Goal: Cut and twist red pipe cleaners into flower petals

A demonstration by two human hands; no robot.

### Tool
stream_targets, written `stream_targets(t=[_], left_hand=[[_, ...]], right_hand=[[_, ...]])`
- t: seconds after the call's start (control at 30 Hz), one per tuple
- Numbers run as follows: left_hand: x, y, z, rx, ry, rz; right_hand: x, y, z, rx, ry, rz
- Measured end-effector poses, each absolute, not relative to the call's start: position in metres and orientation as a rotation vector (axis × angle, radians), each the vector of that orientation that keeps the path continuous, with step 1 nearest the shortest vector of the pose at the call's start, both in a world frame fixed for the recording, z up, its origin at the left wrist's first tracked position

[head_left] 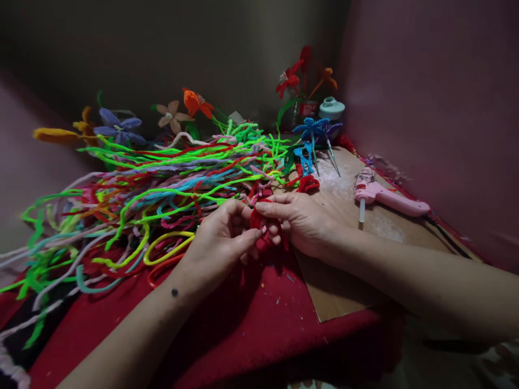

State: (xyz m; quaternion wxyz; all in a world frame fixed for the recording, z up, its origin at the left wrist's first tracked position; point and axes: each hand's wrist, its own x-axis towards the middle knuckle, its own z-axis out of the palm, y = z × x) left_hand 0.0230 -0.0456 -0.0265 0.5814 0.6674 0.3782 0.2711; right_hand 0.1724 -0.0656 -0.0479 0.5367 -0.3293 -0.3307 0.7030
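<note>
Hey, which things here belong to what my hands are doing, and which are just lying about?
Likely part of the job:
- red fuzzy piece, held between your left hand and right hand
- probably the colourful fuzzy stems
- perhaps the pink glue gun, not in hand

Seemingly just lying about:
- orange flower
- blue flower
- pale-blue container

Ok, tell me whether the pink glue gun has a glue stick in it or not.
In: a pale glue stick juts from the body of the pink glue gun. How much is inside, I cannot tell.
</note>
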Motion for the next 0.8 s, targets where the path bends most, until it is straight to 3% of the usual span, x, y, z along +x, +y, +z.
stream_targets(t=[0.5, 0.8], left_hand=[[0.02, -0.045, -0.02, 1.497, 1.012, 0.395], [0.015, -0.045, -0.023, 1.289, 0.813, 0.443]], right_hand=[[0.17, -0.067, -0.046, -0.912, -0.786, 1.546], [0.174, -0.07, -0.041, -0.954, -0.92, 1.434]])
